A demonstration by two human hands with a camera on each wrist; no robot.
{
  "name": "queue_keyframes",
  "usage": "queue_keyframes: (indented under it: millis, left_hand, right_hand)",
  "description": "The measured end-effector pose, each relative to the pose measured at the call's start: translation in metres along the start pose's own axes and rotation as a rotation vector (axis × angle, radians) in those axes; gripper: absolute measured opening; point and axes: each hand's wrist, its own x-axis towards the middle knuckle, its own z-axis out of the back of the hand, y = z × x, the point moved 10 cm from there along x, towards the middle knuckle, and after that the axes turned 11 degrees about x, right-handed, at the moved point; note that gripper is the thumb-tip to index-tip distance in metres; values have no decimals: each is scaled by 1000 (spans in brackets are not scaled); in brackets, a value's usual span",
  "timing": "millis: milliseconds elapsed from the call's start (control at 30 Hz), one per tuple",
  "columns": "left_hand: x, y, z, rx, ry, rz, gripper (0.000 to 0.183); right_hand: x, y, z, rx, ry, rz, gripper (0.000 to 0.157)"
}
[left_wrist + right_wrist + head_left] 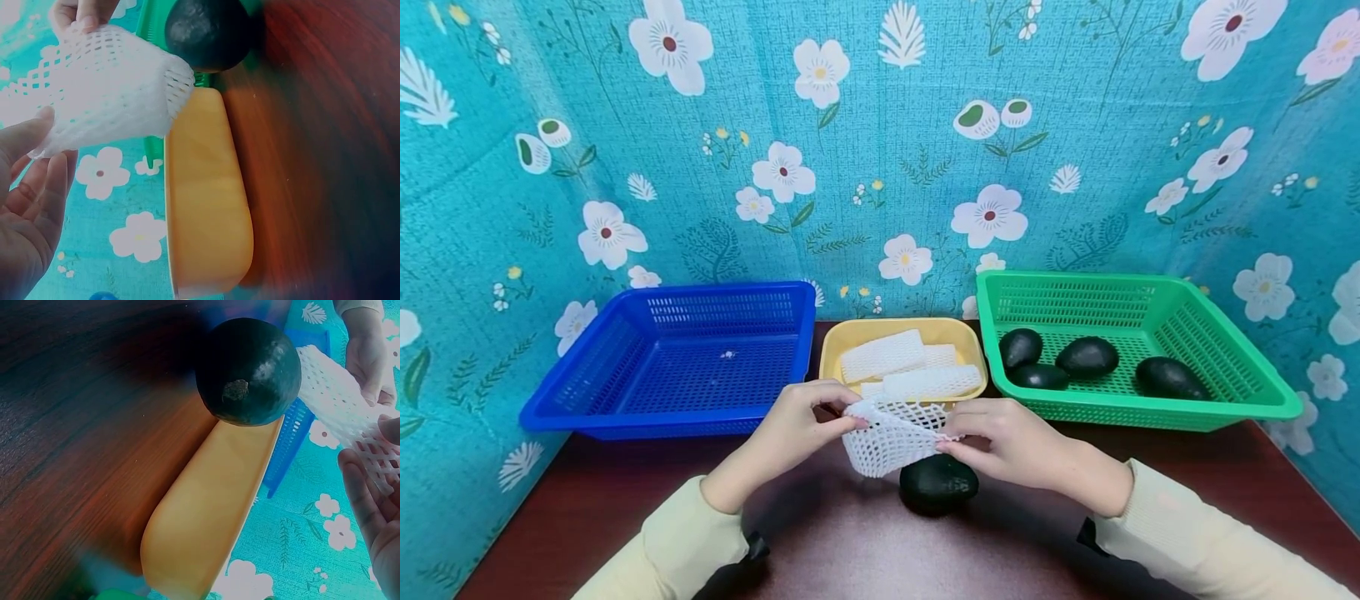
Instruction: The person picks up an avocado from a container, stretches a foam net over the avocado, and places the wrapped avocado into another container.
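Note:
Between both hands a white foam fruit net (891,437) is stretched open, its mesh spread wide. My left hand (808,425) pinches one side of it between thumb and fingers. On the opposite side, my right hand (1003,442) pinches the net's edge, as the right wrist view also shows with the net (344,403). Just below the net, a dark avocado (938,485) lies on the table, partly overlapped by the mesh in the head view. The same avocado (249,372) looms large in the right wrist view, its stem end facing the camera.
Behind the hands stands a yellow tray (829,354) with several white foam nets (932,382). To the left is a blue basket (700,358). A green basket (1247,400) on the right holds several avocados (1086,358). A floral curtain (880,167) hangs behind the dark red table (850,542).

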Motion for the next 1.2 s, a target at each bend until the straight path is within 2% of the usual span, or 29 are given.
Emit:
queue_keyframes:
  millis: [233, 400, 567, 733, 867, 1033, 1200]
  left_hand:
    - [1, -7, -13, -28, 35, -52, 14]
    - [1, -12, -18, -3, 59, -105, 27]
    - [0, -9, -25, 31, 113, -66, 52]
    - [0, -6, -33, 48, 153, -29, 77]
    - [-1, -3, -37, 86, 167, -15, 90]
    - [-2, -1, -41, 85, 196, 8, 84]
    - [-2, -3, -39, 65, 194, -13, 70]
  right_hand:
    - [4, -2, -6, 24, 17, -1, 7]
    - [8, 3, -5, 11, -4, 57, 18]
    - [12, 6, -3, 15, -22, 83, 29]
    - [16, 9, -2, 45, -36, 94, 28]
    - [19, 11, -2, 70, -50, 101, 27]
    - [21, 14, -2, 81, -59, 105, 28]
    - [21, 13, -1, 79, -64, 95, 25]
